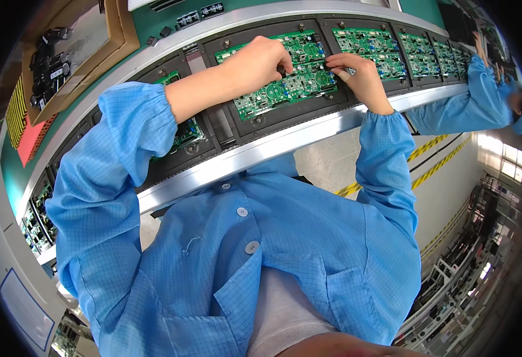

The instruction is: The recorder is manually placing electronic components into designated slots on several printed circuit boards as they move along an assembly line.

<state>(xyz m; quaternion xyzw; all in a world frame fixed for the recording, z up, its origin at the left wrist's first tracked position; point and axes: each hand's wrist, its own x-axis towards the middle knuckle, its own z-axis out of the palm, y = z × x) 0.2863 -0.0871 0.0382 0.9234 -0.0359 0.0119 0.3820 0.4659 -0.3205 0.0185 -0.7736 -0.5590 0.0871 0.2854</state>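
A green circuit board panel (254,106) lies in a black carrier frame (273,122) in front of me. My left hand (259,64) reaches over it, fingers curled and pinched down at a small dark part near the board's middle; the fingers mostly hide this part. At the board's right edge, my right hand (361,76) has its thumb and fingertips close together beside a small dark piece. What sits between those fingertips is too small to make out. My left forearm covers part of the carrier and of another board (186,132) to the left.
More boards in carriers (371,50) run rightward along the line, bordered by a metal rail (243,159). A cardboard box (88,71) of black cylindrical capacitors (49,74) stands upper left. Loose capacitors (187,19) lie on the green surface (148,21). Another person's blue sleeve (451,113) reaches in at right.
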